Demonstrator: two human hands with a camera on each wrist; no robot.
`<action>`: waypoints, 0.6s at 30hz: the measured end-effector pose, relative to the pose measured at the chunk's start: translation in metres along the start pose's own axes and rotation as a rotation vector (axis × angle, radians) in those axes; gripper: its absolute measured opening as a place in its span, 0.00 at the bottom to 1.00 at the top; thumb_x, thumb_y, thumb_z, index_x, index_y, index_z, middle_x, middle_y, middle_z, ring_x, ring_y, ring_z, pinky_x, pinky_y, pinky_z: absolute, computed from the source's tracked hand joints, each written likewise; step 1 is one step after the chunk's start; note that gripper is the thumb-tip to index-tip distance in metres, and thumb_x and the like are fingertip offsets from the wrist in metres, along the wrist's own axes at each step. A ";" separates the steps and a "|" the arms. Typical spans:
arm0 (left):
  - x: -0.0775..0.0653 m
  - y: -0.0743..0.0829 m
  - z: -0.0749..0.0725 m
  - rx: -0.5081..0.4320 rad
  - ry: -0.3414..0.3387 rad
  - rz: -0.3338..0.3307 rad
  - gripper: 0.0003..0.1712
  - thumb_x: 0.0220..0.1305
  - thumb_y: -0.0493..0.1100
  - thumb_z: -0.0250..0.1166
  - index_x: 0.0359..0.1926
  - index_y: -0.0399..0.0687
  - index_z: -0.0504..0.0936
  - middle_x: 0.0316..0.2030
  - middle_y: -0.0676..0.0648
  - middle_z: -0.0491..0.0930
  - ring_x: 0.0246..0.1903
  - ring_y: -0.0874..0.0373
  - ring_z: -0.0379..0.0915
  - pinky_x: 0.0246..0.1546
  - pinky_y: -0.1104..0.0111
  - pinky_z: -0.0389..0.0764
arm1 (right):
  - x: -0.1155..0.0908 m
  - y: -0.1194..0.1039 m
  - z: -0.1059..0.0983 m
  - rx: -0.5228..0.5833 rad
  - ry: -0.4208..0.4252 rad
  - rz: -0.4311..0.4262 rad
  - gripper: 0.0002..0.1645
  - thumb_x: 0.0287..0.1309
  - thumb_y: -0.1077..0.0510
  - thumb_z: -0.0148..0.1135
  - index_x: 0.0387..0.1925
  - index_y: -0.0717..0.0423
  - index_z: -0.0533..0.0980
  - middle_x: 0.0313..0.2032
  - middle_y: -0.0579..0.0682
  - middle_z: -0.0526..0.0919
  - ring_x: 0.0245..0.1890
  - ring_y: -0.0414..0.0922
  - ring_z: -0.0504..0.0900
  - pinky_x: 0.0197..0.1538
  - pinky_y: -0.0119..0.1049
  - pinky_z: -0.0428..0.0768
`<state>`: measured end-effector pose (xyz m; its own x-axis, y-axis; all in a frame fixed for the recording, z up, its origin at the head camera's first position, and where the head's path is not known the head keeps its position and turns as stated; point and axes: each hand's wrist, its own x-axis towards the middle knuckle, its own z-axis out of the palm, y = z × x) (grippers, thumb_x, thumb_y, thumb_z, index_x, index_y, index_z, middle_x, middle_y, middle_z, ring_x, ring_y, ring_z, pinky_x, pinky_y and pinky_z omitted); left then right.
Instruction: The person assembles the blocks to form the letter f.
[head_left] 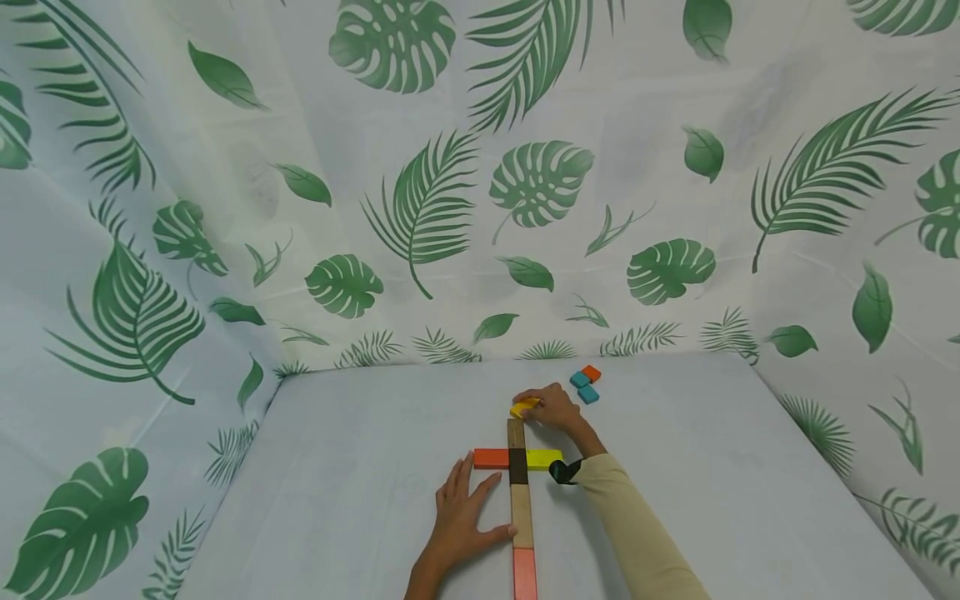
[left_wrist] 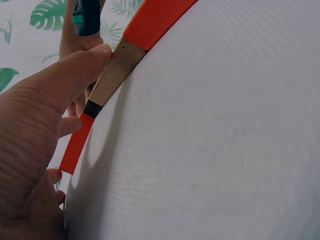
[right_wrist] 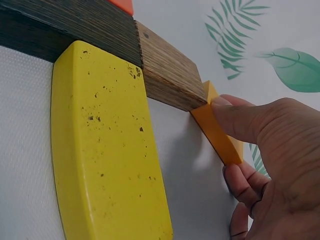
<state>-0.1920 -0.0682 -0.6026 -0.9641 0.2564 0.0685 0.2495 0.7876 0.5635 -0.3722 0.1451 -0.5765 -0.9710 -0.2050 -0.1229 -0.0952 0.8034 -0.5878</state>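
My right hand (head_left: 553,408) pinches an orange-yellow block (right_wrist: 216,129) between thumb and fingers, at the far end of a brown wooden block (right_wrist: 169,67). Behind that lies a black block (head_left: 518,467), flanked by a red block (head_left: 491,459) on the left and a speckled yellow block (right_wrist: 112,145) on the right. Nearer me, a light wooden block (head_left: 521,517) and a coral-red block (head_left: 525,575) continue the row. With fingers spread, my left hand (head_left: 462,518) rests beside the row, its thumb at the light wooden block and fingertips by the red block.
Two blue blocks (head_left: 588,393) and an orange block (head_left: 592,373) lie at the back, right of the row. A leaf-printed white sheet (head_left: 450,208) rises behind and at both sides of the pale table surface (head_left: 360,467).
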 end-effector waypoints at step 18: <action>0.002 -0.002 0.001 0.015 -0.004 0.003 0.48 0.49 0.77 0.64 0.69 0.64 0.68 0.77 0.41 0.45 0.73 0.38 0.43 0.60 0.39 0.56 | -0.006 -0.005 -0.007 0.024 -0.030 -0.023 0.16 0.61 0.52 0.64 0.52 0.39 0.82 0.52 0.57 0.76 0.51 0.52 0.68 0.50 0.56 0.68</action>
<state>-0.1941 -0.0689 -0.6051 -0.9630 0.2612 0.0666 0.2537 0.7952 0.5507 -0.3674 0.1462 -0.5678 -0.9615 -0.2404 -0.1332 -0.1118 0.7848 -0.6095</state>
